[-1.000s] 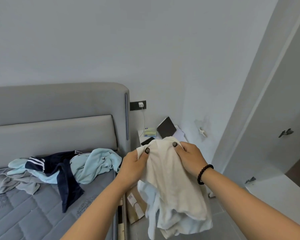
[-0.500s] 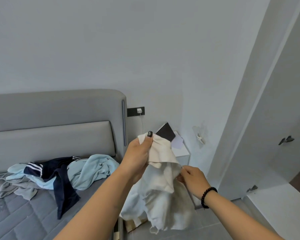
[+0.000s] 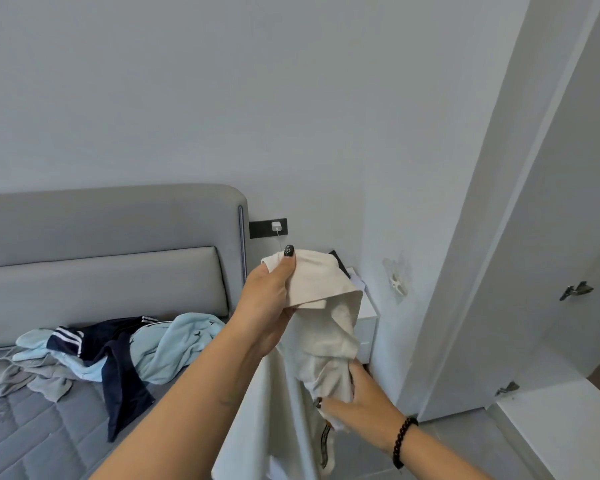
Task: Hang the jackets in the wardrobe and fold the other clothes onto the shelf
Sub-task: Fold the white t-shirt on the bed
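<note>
A cream-white garment (image 3: 321, 320) hangs in front of me between both hands. My left hand (image 3: 267, 303) grips its upper edge at chest height, thumb pressed over the cloth. Lower down, my right hand (image 3: 357, 407), with a black bead bracelet on the wrist, clutches a bunched fold of the same garment. The cloth's lower part drops out of view at the bottom. A heap of other clothes lies on the bed: a light blue piece (image 3: 181, 344), a navy piece with white stripes (image 3: 118, 368) and a grey one (image 3: 21, 375).
The grey bed (image 3: 49, 438) with its padded headboard (image 3: 111, 244) fills the left. A white bedside table (image 3: 368, 313) stands behind the garment, below a wall socket (image 3: 268, 227) with a charger. White wardrobe panels and an open door (image 3: 551, 271) stand at the right.
My right hand slid down the garment from the top edge to a lower fold. My left hand stayed high on the upper edge, and the cloth now stretches longer between them.
</note>
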Demonstrator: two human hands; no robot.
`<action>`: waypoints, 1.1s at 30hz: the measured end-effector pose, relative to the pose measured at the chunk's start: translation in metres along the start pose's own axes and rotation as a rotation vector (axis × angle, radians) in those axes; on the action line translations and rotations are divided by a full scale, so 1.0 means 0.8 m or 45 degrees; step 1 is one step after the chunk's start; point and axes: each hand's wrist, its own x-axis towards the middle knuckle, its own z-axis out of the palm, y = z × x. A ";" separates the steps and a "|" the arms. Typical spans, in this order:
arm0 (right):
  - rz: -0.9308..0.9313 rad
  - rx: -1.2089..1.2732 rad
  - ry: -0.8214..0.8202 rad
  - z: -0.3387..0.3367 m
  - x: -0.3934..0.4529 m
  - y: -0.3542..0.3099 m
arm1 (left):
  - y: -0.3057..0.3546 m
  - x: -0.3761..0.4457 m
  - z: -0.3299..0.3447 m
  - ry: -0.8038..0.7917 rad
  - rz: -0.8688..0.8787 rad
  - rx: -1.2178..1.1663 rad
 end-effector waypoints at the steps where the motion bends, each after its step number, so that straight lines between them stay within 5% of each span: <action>1: -0.008 -0.127 0.012 0.003 0.004 0.003 | 0.002 0.000 -0.001 0.006 0.013 -0.015; 12: -0.062 -0.041 0.190 -0.033 0.046 -0.037 | -0.008 0.004 -0.067 0.265 0.062 -0.270; 16: -0.137 -0.027 0.137 -0.042 0.053 -0.062 | -0.039 -0.007 -0.074 0.050 0.016 -0.029; 22: -0.092 -0.003 0.011 -0.044 0.046 -0.081 | -0.081 -0.020 -0.063 -0.538 0.113 0.843; 27: -0.057 0.015 0.104 -0.066 0.027 -0.073 | -0.096 -0.013 -0.049 -0.448 0.251 1.113; 33: 0.025 0.022 0.206 -0.088 -0.008 -0.049 | -0.108 -0.006 -0.003 -0.369 0.223 1.054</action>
